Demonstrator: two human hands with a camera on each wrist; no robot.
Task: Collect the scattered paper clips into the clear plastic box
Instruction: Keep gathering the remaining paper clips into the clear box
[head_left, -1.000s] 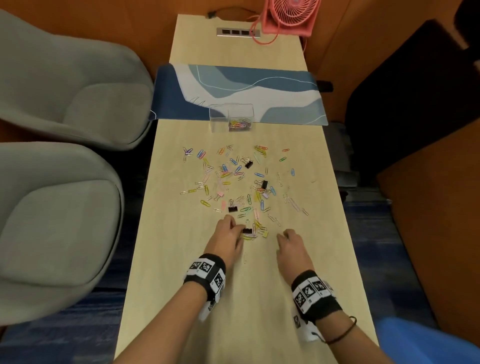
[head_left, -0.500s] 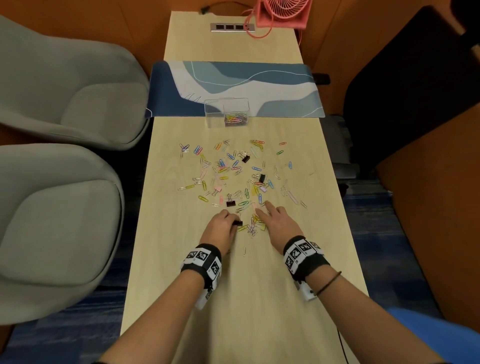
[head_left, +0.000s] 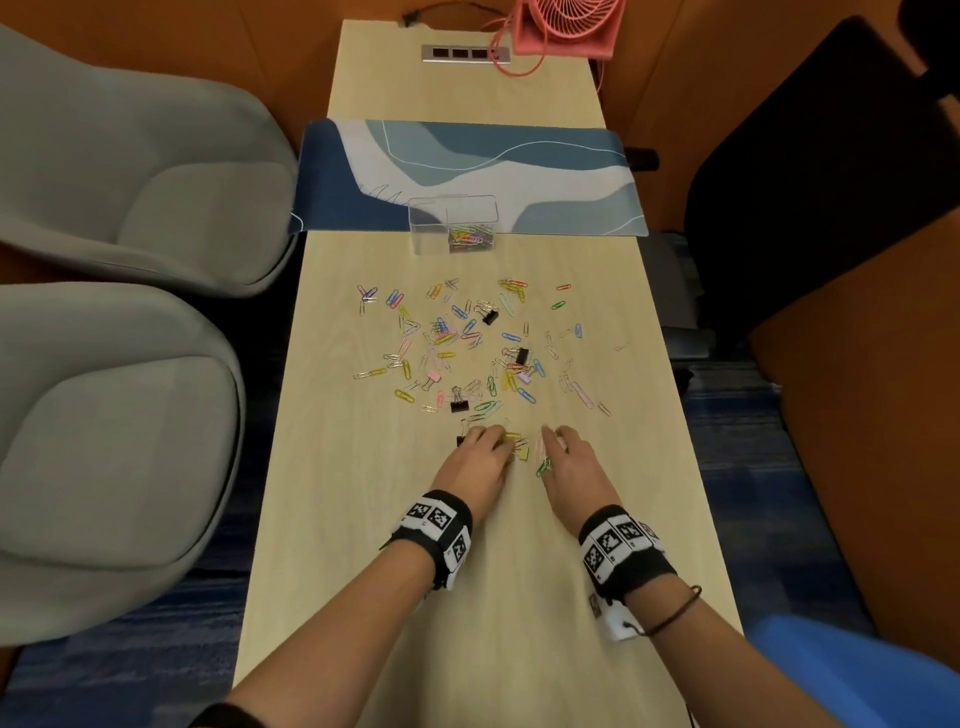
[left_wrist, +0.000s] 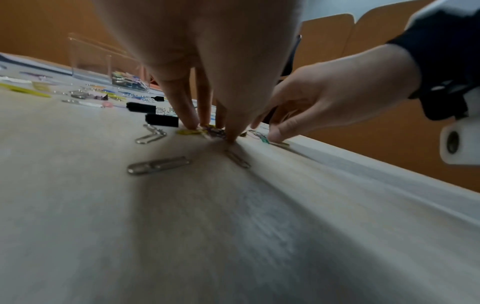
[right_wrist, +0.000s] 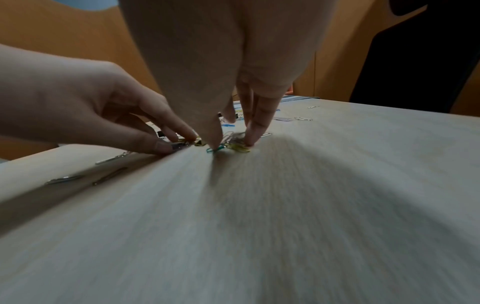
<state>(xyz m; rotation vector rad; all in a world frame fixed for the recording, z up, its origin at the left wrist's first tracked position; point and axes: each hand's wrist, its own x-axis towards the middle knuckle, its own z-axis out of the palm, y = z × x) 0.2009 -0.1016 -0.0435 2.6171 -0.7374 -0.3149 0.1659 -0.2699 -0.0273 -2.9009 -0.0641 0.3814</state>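
Many coloured paper clips (head_left: 467, 343) and a few black binder clips (head_left: 458, 406) lie scattered over the middle of the light wooden table (head_left: 493, 597). The clear plastic box (head_left: 452, 223) stands beyond them at the mat's edge, with several clips in its right half. My left hand (head_left: 491, 441) (left_wrist: 213, 131) pinches yellow and purple clips between fingertips and thumb at the pile's near edge. Just to its right, my right hand (head_left: 550, 452) (right_wrist: 231, 144) pinches a teal clip and yellow clips. Two silver clips (left_wrist: 158, 165) lie loose behind the left hand.
A blue patterned desk mat (head_left: 545, 156) crosses the table behind the box. A pink fan (head_left: 566, 26) and a socket strip (head_left: 457, 53) sit at the far end. Grey armchairs (head_left: 130, 182) stand on the left and a black chair (head_left: 805, 156) on the right.
Both hands have drawn together at the near edge of the pile. Their fingertips have closed on a small cluster of clips.
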